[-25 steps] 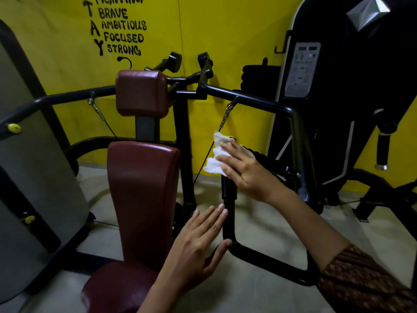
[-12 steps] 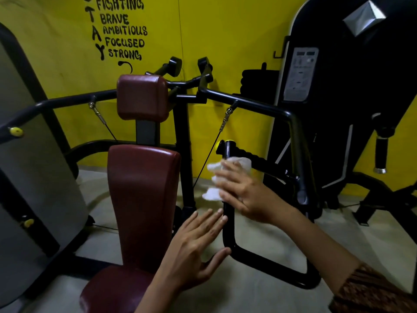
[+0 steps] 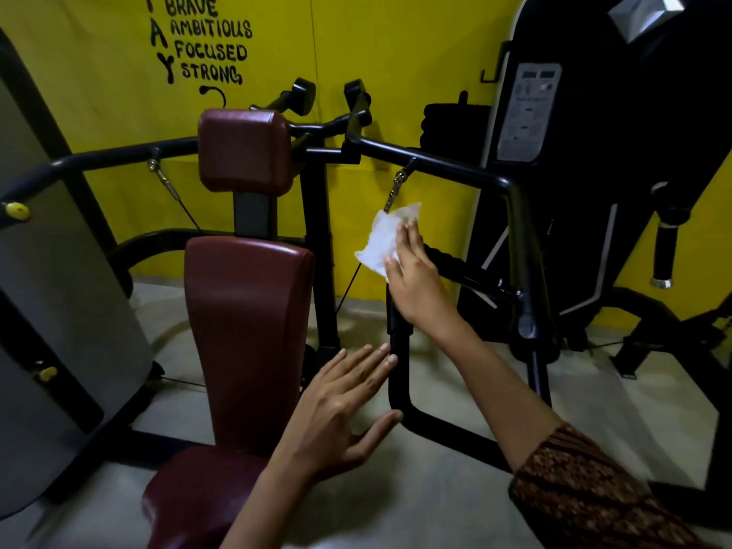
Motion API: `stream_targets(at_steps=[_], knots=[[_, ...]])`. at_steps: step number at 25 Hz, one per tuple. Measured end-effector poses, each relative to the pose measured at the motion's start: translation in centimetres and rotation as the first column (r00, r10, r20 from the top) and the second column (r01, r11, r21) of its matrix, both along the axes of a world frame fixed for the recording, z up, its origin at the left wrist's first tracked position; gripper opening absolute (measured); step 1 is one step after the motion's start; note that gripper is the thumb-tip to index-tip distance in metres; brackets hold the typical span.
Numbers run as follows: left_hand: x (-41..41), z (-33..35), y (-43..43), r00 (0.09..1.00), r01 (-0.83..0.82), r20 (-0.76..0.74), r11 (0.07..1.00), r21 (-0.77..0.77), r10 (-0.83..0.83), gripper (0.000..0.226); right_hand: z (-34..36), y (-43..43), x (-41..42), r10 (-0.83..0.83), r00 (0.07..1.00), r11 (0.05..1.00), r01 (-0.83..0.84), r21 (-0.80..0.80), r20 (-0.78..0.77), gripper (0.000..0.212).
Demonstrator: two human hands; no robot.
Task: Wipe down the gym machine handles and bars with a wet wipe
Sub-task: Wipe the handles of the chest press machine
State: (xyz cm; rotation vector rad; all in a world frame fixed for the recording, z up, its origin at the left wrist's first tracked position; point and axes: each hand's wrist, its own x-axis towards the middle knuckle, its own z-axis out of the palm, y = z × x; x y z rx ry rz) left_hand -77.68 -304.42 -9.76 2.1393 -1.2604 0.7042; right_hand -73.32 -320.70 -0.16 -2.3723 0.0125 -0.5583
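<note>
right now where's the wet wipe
Head view, right of centre: the wet wipe is in the right hand at the top of the vertical handle, beside the maroon backrest.

Maroon seat pads [image 3: 249,311], black machine bars [image 3: 435,162], white wipe [image 3: 382,239], yellow wall [image 3: 376,45] with black lettering [image 3: 206,45], brown patterned sleeve [image 3: 586,489].
</note>
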Motion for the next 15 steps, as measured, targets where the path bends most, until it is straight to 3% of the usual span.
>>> stream_targets(at_steps=[2,8,15], knots=[[0.0,-0.1,0.0,1.0,-0.011,0.0,1.0,0.002,0.011,0.058,-0.8,0.4,-1.4,-0.01,1.0,0.999,0.009,0.039,0.029,0.053],[-0.7,-0.9,0.1,0.987,-0.107,0.104,0.988,-0.114,0.119,0.051,-4.5,2.1,-8.5,0.112,0.994,0.991,-0.111,-0.07,0.01,0.054],[-1.3,-0.6,0.7,0.974,-0.185,0.101,0.968,-0.168,0.203,0.046,-2.7,2.0,-5.9,0.063,0.998,0.998,-0.064,-0.022,-0.016,0.055]])
